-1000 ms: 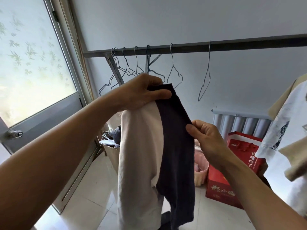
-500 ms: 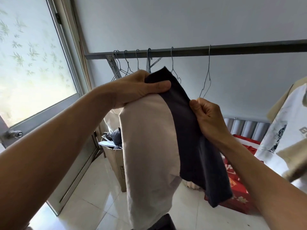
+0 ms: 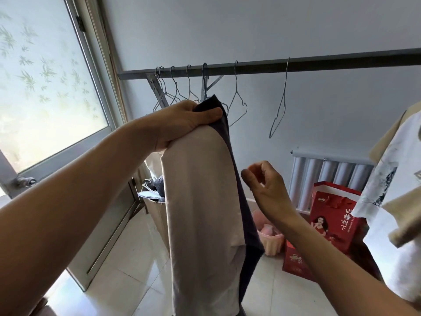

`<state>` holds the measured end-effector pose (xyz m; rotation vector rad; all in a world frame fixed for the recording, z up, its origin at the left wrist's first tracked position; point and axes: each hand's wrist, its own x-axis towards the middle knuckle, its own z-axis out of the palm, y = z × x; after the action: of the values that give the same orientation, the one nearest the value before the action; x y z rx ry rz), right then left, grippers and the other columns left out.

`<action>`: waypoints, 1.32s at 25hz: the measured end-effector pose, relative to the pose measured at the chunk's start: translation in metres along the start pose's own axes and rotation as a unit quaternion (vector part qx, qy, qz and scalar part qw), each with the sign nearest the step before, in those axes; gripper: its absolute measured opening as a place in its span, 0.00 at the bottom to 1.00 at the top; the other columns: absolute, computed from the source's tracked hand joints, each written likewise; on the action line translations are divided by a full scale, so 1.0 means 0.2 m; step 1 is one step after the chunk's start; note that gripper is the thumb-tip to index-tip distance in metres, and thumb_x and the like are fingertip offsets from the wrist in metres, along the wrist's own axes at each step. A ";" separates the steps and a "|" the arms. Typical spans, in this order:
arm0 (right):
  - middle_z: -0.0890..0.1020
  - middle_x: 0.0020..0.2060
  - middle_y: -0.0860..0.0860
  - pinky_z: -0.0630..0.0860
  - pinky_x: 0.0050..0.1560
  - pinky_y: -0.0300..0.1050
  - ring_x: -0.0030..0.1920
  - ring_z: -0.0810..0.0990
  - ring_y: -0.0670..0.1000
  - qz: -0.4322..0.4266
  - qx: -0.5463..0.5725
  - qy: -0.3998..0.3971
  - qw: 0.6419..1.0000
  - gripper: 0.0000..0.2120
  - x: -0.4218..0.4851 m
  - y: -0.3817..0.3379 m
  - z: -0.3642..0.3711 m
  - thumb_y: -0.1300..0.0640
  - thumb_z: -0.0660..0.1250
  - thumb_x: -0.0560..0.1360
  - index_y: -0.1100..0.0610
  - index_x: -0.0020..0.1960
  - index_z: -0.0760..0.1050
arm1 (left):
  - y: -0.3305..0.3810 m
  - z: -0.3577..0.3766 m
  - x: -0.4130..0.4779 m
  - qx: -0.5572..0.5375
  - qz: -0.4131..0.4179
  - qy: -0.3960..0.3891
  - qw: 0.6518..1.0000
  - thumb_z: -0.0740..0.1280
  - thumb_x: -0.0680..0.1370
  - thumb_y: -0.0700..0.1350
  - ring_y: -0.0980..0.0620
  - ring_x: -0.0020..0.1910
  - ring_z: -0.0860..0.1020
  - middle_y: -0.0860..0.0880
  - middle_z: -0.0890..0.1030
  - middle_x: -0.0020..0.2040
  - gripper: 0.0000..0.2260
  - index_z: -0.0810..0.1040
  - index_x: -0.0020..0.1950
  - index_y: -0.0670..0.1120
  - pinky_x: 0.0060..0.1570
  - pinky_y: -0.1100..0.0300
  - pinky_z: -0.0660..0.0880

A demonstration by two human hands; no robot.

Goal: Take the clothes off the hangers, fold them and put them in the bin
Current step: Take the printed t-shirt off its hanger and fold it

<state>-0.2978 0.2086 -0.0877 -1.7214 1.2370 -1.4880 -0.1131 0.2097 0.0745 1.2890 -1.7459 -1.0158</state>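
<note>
My left fingers [image 3: 211, 112] grip the garment [image 3: 202, 201] by its top, held high so it hangs straight; my right fingers [image 3: 251, 175] are loosely curled beside it, holding nothing.

1. The garment [image 3: 200, 201] is hanging from the left hand [image 3: 182, 120], in front of the rail [image 3: 319, 65] and its wire hangers [image 3: 236, 83].
2. The right hand [image 3: 267, 189] is hovering just right of the garment, apart from it.
3. A basket [image 3: 272, 241] is sitting on the floor behind the garment, a box [image 3: 330, 215] standing to its right.
4. A radiator [image 3: 330, 172] is standing behind the box.
5. A shirt [image 3: 385, 174] is hanging at the far right.
</note>
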 end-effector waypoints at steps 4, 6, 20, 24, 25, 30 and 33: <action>0.72 0.23 0.53 0.67 0.23 0.39 0.22 0.70 0.47 0.060 0.136 -0.009 0.989 0.26 -0.15 0.03 0.02 0.43 0.54 0.77 0.62 0.31 0.71 | -0.01 -0.05 -0.02 -0.033 0.009 0.022 0.999 0.66 0.79 0.50 0.54 0.33 0.82 0.48 0.84 0.36 0.12 0.81 0.43 0.43 0.37 0.61 0.80; 0.77 0.22 0.54 0.70 0.25 0.38 0.22 0.74 0.48 0.073 0.142 -0.028 0.987 0.32 -0.20 0.07 0.02 0.42 0.49 0.77 0.63 0.28 0.75 | -0.01 -0.07 -0.02 -0.047 0.008 0.050 0.998 0.66 0.79 0.50 0.55 0.33 0.82 0.49 0.84 0.35 0.11 0.81 0.44 0.43 0.36 0.62 0.80; 0.76 0.59 0.52 0.65 0.47 0.33 0.62 0.75 0.54 0.184 -0.012 -0.151 0.971 0.29 -0.22 0.11 0.14 0.32 0.48 0.77 0.51 0.66 0.69 | 0.06 -0.13 -0.10 -0.149 0.032 0.138 0.979 0.66 0.80 0.47 0.57 0.29 0.82 0.51 0.83 0.31 0.09 0.79 0.44 0.44 0.30 0.65 0.78; 0.82 0.44 0.40 0.74 0.43 0.33 0.43 0.78 0.38 0.260 0.093 -0.198 0.940 0.26 -0.18 0.02 0.16 0.37 0.40 0.79 0.41 0.47 0.76 | 0.06 -0.13 -0.11 -0.155 0.034 0.141 0.977 0.66 0.80 0.47 0.57 0.29 0.81 0.51 0.83 0.30 0.10 0.79 0.42 0.43 0.31 0.65 0.79; 0.82 0.44 0.41 0.75 0.47 0.37 0.43 0.78 0.38 0.261 0.098 -0.184 0.943 0.26 -0.17 0.03 0.17 0.37 0.40 0.79 0.41 0.44 0.76 | 0.05 -0.14 -0.11 -0.154 0.033 0.145 0.977 0.66 0.80 0.47 0.57 0.28 0.81 0.51 0.83 0.29 0.10 0.79 0.41 0.43 0.31 0.65 0.79; 0.86 0.48 0.49 0.75 0.52 0.44 0.49 0.84 0.46 0.305 0.283 -0.160 0.895 0.34 -0.16 0.01 0.14 0.32 0.42 0.76 0.49 0.52 0.82 | 0.01 -0.15 -0.10 -0.155 0.018 0.159 0.975 0.67 0.79 0.48 0.56 0.29 0.81 0.51 0.83 0.30 0.10 0.79 0.42 0.44 0.32 0.64 0.80; 0.83 0.59 0.50 0.74 0.61 0.48 0.60 0.80 0.49 0.250 0.384 -0.164 0.873 0.29 -0.14 -0.02 0.13 0.34 0.47 0.77 0.48 0.64 0.76 | -0.02 -0.16 -0.10 -0.151 0.022 0.163 0.975 0.67 0.79 0.49 0.56 0.29 0.81 0.51 0.83 0.31 0.11 0.79 0.42 0.44 0.33 0.64 0.79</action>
<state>-0.2709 0.2302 -0.1036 -0.9580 0.6779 -1.0851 -0.0795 0.2227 0.0829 1.1433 -1.3106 -0.9422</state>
